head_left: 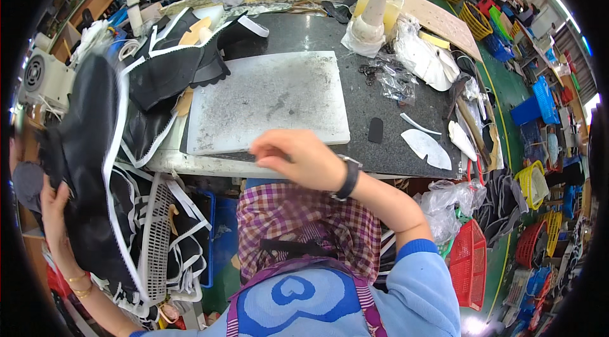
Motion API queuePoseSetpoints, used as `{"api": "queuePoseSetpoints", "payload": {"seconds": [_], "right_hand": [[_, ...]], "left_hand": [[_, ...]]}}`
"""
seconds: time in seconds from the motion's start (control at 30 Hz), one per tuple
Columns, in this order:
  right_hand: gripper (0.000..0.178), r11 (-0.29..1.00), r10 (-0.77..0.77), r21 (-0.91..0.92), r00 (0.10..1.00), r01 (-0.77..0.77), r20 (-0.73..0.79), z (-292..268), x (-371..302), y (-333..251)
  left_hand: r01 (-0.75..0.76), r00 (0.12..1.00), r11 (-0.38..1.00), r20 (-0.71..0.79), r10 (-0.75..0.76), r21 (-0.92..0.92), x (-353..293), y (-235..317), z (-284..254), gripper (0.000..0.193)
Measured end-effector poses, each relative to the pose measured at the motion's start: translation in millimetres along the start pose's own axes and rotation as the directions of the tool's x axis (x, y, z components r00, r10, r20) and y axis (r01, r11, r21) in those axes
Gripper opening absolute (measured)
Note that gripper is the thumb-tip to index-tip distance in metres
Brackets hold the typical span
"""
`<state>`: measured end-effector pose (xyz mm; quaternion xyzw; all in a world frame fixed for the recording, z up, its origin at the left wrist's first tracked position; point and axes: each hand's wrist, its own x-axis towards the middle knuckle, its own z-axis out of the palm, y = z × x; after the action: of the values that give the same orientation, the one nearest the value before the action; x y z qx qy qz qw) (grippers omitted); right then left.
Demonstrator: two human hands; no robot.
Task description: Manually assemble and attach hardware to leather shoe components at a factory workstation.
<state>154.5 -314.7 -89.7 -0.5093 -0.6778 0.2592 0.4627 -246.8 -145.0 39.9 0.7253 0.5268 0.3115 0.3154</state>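
My left hand grips the lower edge of a stack of black fabric pieces with white zigzag trim, held up at my left side. My right hand hovers at the near edge of a worn white cutting board on the dark stone worktop; its fingers are curled and nothing is visible in them. A black watch sits on that wrist. More black pieces with white trim lie at the board's far left corner.
White shoe-part cutouts and a small black oval piece lie right of the board. A cone-shaped spool and clear plastic bags stand behind. A white slatted basket hangs at the left. Coloured baskets line the right.
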Motion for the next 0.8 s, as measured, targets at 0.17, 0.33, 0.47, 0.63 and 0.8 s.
{"api": "queuePoseSetpoints", "payload": {"seconds": [0.17,0.33,0.47,0.63,0.8], "right_hand": [[0.01,0.967,0.143,-0.16,0.944,-0.197,-0.296,-50,-21,40],[0.017,0.478,-0.1,-0.827,0.917,-0.295,-0.385,-139,-35,119],[0.012,0.2,0.082,-0.93,0.951,-0.309,-0.298,-126,-30,117],[0.006,0.236,-0.003,-0.921,0.947,-0.311,-0.321,-119,-31,122],[0.014,0.38,-0.263,-0.884,0.884,-0.272,-0.385,-139,-42,105]], "left_hand": [[0.438,0.81,0.674,0.064,-0.583,0.595,-11,-240,-70,0.042],[0.053,0.97,0.057,-0.037,-0.24,0.997,9,-316,-77,0.053],[0.076,0.955,0.281,-0.151,0.256,0.957,25,-124,2,0.025],[-0.426,0.872,0.738,0.02,0.489,0.523,12,15,116,0.016],[-0.807,0.583,0.57,0.372,0.723,0.157,8,92,211,0.011]]}}
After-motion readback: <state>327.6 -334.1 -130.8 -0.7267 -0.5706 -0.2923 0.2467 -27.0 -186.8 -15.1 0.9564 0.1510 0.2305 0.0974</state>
